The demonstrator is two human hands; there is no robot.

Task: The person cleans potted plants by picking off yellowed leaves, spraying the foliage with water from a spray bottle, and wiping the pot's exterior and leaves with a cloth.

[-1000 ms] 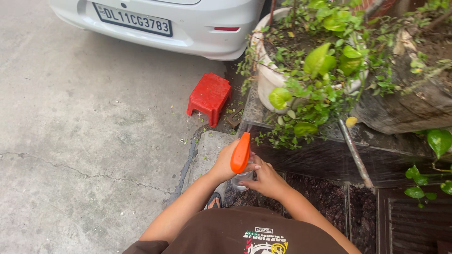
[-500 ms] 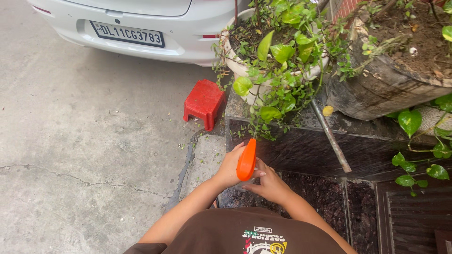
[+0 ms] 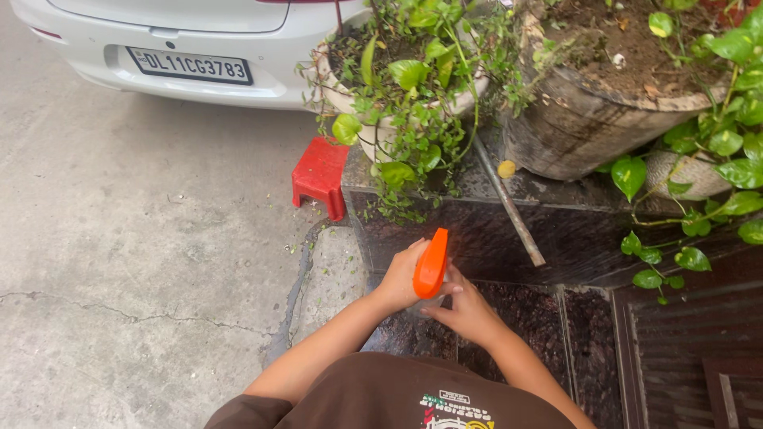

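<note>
Sprayer [image 3: 431, 263], orange, sits between both hands just above the person's brown shirt [image 3: 405, 393], its nozzle pointing far toward the plants. Left hand [image 3: 404, 274] is closed around the left side of the sprayer; right hand [image 3: 465, 310] is curled against its right and underside, fingers touching it, gripping from below. Whatever bottle hangs under the orange head is hidden by the hands. Just beyond the hands runs a dark stone ledge [image 3: 572, 230], wet-looking, with a grey rod [image 3: 513, 210] lying slantwise across it. On the ledge's far left stands a pale pot [image 3: 373, 135] spilling small-leaved green stems over the edge; to its right is a large weathered pot [image 3: 580, 119] filled with soil, and further right a vine [image 3: 699, 183] with heart-shaped leaves trails down. A yellow leaf [image 3: 506, 168] lies between the two pots. Left of the ledge, on the cracked concrete floor [image 3: 135, 262], stands a red stool [image 3: 319, 176]. A white car [image 3: 183, 40] is parked at the far left, its rear bumper near the pale pot.
</note>
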